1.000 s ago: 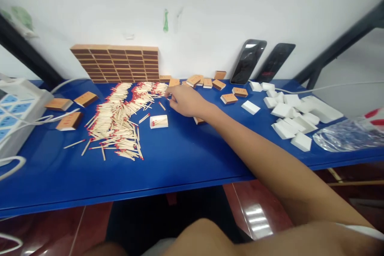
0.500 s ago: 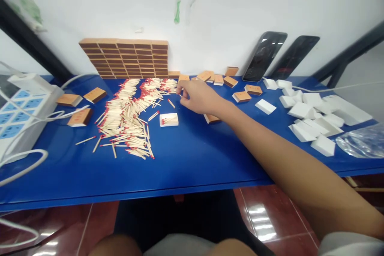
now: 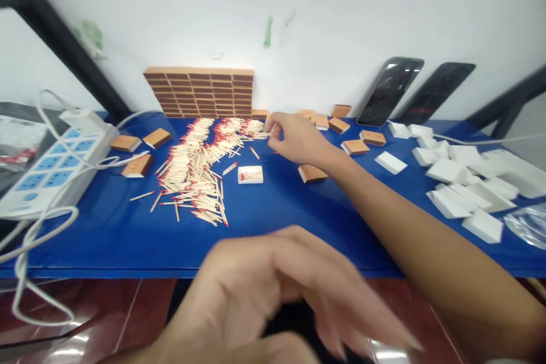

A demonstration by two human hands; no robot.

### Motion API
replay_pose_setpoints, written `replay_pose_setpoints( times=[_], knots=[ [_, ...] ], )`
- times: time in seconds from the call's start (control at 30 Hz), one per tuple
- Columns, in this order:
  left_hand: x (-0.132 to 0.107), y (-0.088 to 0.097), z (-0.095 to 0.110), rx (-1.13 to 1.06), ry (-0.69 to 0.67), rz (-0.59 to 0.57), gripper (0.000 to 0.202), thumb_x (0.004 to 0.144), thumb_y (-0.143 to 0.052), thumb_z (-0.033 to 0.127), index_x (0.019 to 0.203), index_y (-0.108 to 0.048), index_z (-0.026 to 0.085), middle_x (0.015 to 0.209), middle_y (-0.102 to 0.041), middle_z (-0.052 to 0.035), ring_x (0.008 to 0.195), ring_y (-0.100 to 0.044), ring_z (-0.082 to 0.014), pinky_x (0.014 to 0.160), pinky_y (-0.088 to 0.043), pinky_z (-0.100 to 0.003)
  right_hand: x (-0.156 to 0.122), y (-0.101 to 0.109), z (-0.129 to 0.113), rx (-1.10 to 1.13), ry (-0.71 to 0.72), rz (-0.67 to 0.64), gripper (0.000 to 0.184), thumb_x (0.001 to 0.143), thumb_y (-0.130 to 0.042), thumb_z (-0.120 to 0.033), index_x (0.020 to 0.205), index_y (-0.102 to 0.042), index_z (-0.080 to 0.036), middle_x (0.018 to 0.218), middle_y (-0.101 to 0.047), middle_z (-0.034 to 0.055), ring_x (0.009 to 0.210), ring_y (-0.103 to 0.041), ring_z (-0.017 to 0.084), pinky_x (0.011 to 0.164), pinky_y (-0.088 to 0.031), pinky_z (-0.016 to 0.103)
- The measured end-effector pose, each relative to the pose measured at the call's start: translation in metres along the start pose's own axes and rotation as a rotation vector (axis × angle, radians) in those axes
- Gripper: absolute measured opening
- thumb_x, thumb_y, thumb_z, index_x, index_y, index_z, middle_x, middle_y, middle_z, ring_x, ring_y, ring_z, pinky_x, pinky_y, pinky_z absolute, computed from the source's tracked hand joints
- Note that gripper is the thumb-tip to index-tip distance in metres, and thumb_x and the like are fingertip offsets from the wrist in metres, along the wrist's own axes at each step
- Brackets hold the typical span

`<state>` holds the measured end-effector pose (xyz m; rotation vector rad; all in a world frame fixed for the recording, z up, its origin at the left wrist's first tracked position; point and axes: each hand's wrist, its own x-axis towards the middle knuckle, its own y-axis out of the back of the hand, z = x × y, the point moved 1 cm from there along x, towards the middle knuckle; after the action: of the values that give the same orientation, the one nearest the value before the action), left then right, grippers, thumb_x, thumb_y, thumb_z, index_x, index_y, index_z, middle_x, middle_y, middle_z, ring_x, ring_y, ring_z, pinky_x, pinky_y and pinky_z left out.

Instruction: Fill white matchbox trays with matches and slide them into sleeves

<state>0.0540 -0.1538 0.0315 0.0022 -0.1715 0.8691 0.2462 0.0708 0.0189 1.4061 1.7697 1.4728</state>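
Note:
My right hand [image 3: 294,135] reaches to the right end of a heap of red-tipped matches [image 3: 191,162], thumb and fingers pinched together. A pale sliver like a match shows at its fingertips, partly hidden. Close in front of the camera, my left hand [image 3: 264,290] hangs over the table's front edge, fingers curved and spread, smeared by motion, with nothing seen in it. Between the hands and the heap lies a small white matchbox tray [image 3: 251,174] holding a few matches. An orange-brown matchbox [image 3: 312,173] rests under my right wrist.
Stacked matchboxes [image 3: 205,94] stand against the wall. Loose matchboxes [image 3: 355,147] lie along the back and left. White empty trays [image 3: 447,170] are heaped on the right. Two phones [image 3: 390,91] lean on the wall. A power strip [image 3: 55,165] with white cables occupies the left.
My left hand has come into view from below, in the foreground. My right hand stays pinched at the end of the match heap. The whole view has shifted slightly.

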Motion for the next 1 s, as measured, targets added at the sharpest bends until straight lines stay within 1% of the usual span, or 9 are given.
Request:
replay_pose_setpoints(
  times=[0.03,0.1,0.17,0.27,0.33,0.4,0.53,0.73,1.0],
  knots=[
    [0.012,0.010,0.009,0.095,-0.050,0.035,0.035,0.104,-0.065,0.058,0.114,-0.082,0.030,0.100,-0.078,-0.0018,0.089,-0.074,-0.0183,0.079,-0.061,-0.030,0.000,0.005,-0.001,0.048,-0.005,0.031,0.029,0.086,-0.060,-0.011,0.111,-0.074,-0.018,0.090,-0.078,0.0048,0.083,-0.070,0.023,0.076,-0.047,0.031],
    [0.033,0.036,0.022,0.454,-0.131,0.149,0.017,0.099,-0.077,0.040,0.108,-0.082,0.026,0.103,-0.080,-0.0012,0.093,-0.074,-0.0172,0.084,-0.059,-0.029,-0.001,0.017,-0.002,0.173,-0.014,0.110,0.023,0.083,-0.062,-0.012,0.103,-0.073,-0.018,0.086,-0.076,0.0042,0.077,-0.068,0.020,0.072,-0.047,0.031],
    [0.049,0.067,0.027,0.820,-0.258,0.282,0.015,0.097,-0.079,0.033,0.108,-0.081,0.024,0.104,-0.081,-0.0027,0.096,-0.073,-0.0190,0.091,-0.058,-0.033,-0.007,0.027,0.000,0.326,-0.023,0.179,0.017,0.083,-0.065,-0.015,0.098,-0.072,-0.017,0.086,-0.075,0.0055,0.074,-0.065,0.019,0.070,-0.048,0.032],
    [0.069,0.113,0.018,1.151,-0.274,0.323,0.033,0.095,-0.079,0.046,0.117,-0.079,0.022,0.110,-0.080,-0.0060,0.106,-0.071,-0.0253,0.099,-0.055,-0.043,-0.022,0.030,0.006,0.536,-0.012,0.163,0.011,0.088,-0.069,-0.026,0.096,-0.071,-0.017,0.084,-0.075,0.0068,0.073,-0.065,0.019,0.069,-0.052,0.034],
    [0.080,0.136,0.007,1.228,-0.243,0.282,0.057,0.089,-0.081,0.061,0.127,-0.076,0.020,0.114,-0.078,-0.0086,0.111,-0.069,-0.0298,0.100,-0.055,-0.047,-0.033,0.025,0.010,0.596,-0.016,0.142,0.015,0.090,-0.071,-0.033,0.094,-0.071,-0.018,0.081,-0.074,0.0064,0.072,-0.065,0.019,0.069,-0.053,0.035],
    [0.087,0.150,-0.003,1.280,-0.240,0.214,0.065,0.088,-0.079,0.064,0.133,-0.073,0.018,0.121,-0.074,-0.0113,0.114,-0.067,-0.0311,0.102,-0.054,-0.049,-0.040,0.018,0.011,0.587,-0.022,0.115,0.018,0.091,-0.072,-0.037,0.093,-0.072,-0.020,0.079,-0.073,0.0053,0.068,-0.062,0.018,0.065,-0.051,0.035],
    [0.093,0.159,-0.018,1.270,-0.283,0.154,0.059,0.088,-0.081,0.059,0.131,-0.075,0.021,0.124,-0.071,-0.0098,0.116,-0.066,-0.0288,0.105,-0.053,-0.048,-0.046,0.005,-0.001,0.595,0.004,0.052,0.017,0.097,-0.070,-0.039,0.094,-0.074,-0.022,0.084,-0.074,0.0037,0.068,-0.058,0.016,0.063,-0.049,0.033],
    [0.087,0.166,-0.031,1.296,-0.327,0.035,0.050,0.085,-0.086,0.055,0.120,-0.080,0.021,0.116,-0.071,-0.0086,0.109,-0.065,-0.0263,0.098,-0.054,-0.045,-0.057,-0.009,-0.023,0.544,0.012,-0.053,0.012,0.100,-0.068,-0.035,0.099,-0.074,-0.024,0.086,-0.073,-0.0009,0.067,-0.056,0.013,0.061,-0.045,0.030],
    [0.083,0.165,-0.041,1.241,-0.301,0.013,0.035,0.089,-0.084,0.047,0.115,-0.081,0.022,0.118,-0.072,-0.0079,0.111,-0.065,-0.0265,0.100,-0.052,-0.046,-0.058,-0.003,-0.030,0.661,-0.048,-0.010,0.014,0.101,-0.066,-0.036,0.104,-0.073,-0.024,0.094,-0.076,0.0020,0.077,-0.064,0.015,0.061,-0.052,0.027]
  ],
)
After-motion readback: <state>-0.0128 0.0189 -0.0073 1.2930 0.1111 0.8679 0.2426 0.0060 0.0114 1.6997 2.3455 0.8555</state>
